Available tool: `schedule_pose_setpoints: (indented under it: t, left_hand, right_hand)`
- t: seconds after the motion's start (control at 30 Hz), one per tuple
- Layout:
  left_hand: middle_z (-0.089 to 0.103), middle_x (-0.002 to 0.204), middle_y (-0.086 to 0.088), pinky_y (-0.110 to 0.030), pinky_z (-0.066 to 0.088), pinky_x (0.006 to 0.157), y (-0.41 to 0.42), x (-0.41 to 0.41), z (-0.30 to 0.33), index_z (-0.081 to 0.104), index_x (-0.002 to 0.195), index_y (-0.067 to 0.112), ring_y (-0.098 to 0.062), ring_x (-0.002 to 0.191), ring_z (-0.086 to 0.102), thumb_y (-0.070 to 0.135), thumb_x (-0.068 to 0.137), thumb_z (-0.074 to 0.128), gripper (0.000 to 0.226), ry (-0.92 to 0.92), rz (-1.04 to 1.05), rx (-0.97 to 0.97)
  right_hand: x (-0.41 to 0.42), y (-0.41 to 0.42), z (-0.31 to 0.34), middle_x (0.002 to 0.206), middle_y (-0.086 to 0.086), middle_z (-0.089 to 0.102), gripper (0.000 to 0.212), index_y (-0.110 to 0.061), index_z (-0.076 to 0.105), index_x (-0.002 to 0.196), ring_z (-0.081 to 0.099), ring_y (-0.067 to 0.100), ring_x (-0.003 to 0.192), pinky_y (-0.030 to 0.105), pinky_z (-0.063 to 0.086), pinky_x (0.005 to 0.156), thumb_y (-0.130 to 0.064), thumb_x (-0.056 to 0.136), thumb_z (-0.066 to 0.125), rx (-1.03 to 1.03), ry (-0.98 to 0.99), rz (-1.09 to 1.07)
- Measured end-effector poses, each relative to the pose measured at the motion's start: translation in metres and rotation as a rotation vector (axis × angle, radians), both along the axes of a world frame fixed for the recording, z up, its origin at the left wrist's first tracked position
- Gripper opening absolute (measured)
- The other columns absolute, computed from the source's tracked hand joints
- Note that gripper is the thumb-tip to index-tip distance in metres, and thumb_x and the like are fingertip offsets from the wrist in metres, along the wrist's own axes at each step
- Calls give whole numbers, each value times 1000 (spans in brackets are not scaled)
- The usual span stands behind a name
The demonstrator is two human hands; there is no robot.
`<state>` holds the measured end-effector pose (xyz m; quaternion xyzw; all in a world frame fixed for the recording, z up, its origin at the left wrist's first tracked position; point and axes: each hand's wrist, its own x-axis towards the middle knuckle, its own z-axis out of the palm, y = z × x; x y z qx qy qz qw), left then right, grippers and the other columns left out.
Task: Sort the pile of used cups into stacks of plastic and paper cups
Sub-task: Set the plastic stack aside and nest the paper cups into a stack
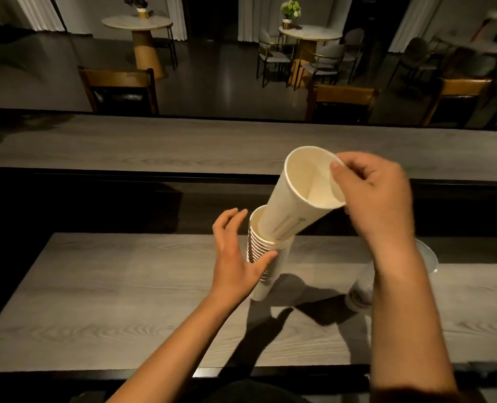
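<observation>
We count two hands: a left hand (235, 257) and a right hand (378, 193). One loose paper cup (296, 205) is tilted into one paper stack (266, 257); its rims are too tight to number exactly. Right of that stack we see one clear plastic stack (363, 289), partly hidden. Beyond the stack stand three wooden chairs (119, 88).

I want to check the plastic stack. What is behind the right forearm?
Clear plastic cups stand partly behind the right forearm; a rim shows beyond it. The arm covers how many there are.
</observation>
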<state>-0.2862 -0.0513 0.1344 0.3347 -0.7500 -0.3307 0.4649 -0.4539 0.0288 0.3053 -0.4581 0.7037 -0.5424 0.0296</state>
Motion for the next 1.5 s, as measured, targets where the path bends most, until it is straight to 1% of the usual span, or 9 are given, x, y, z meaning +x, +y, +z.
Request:
schedule_pose_setpoints:
  t: [0.17, 0.37, 0.67, 0.83, 1.1, 1.2, 1.3, 1.4, 1.5]
  left_hand:
    - [19, 155, 16, -40, 33, 117, -9, 4, -16, 6, 154, 45, -13, 143, 30, 42, 69, 89, 120, -160, -160, 259]
    - [27, 160, 3, -54, 35, 117, -15, 3, -45, 7, 157, 36, -21, 147, 29, 33, 65, 92, 126, -178, -276, 460]
    - [41, 151, 6, -51, 42, 112, -9, -8, -73, 16, 154, 32, -16, 136, 44, 30, 65, 93, 118, -154, -264, 560]
    - [49, 144, 3, -48, 47, 109, -4, -26, -83, 30, 148, 27, -17, 130, 51, 24, 65, 94, 105, -109, -203, 543]
    - [54, 133, 10, -16, 47, 86, 17, -91, -86, 33, 141, 35, -8, 119, 56, 30, 65, 94, 97, -84, -199, 543]
    - [55, 134, 9, -22, 50, 91, 29, -124, -85, 35, 141, 34, -8, 119, 57, 30, 65, 94, 95, -87, -215, 539]
    - [58, 132, 7, -32, 53, 95, 40, -155, -85, 39, 140, 31, -10, 120, 58, 27, 66, 93, 92, -93, -257, 518]
    - [60, 130, 7, -42, 56, 97, 53, -185, -87, 42, 138, 28, -10, 118, 60, 23, 65, 92, 89, -93, -272, 517]
    - [63, 129, 8, -36, 57, 95, 60, -204, -92, 46, 138, 27, -10, 118, 62, 20, 65, 94, 88, -64, -282, 498]
  right_hand:
    - [14, -26, -22, 88, 1, 75, 24, -18, 79, 99, 69, 20, 82, 40, 58, 75, -24, 97, 56, 315, 126, -26]
    - [27, -38, -80, 119, 1, 74, 31, -23, 72, 125, 67, 24, 108, 36, 55, 86, -32, 102, 54, 562, 146, -84]
    - [10, 3, -89, 100, -2, 68, 30, -27, 67, 128, 62, 11, 84, 33, 56, 76, -37, 101, 57, 186, 12, -174]
    - [-36, 59, -99, 100, -20, 56, 27, -34, 67, 121, 60, 4, 82, 10, 47, 68, -26, 97, 58, -176, 9, -425]
    - [-126, 115, -173, 158, -3, 25, 107, -49, 15, 152, 31, 11, 140, 8, 37, 94, -14, 79, 85, -60, -480, -474]
    - [-146, 131, -202, 166, -10, 16, 115, -57, 6, 154, 26, 12, 143, 37, 35, 111, -27, 76, 86, 23, -675, -285]
    - [-165, 139, -230, 159, -2, 36, 112, -58, 19, 151, 47, 22, 137, 55, 41, 111, -36, 68, 91, 166, -878, -71]
    - [-181, 133, -259, 120, 2, 73, 70, -34, 63, 118, 71, 16, 105, 50, 53, 103, -28, 58, 99, 394, -924, -56]
    - [-195, 121, -285, 93, -7, 79, 51, -26, 68, 98, 75, 13, 93, 47, 56, 100, -25, 58, 99, 533, -926, -37]
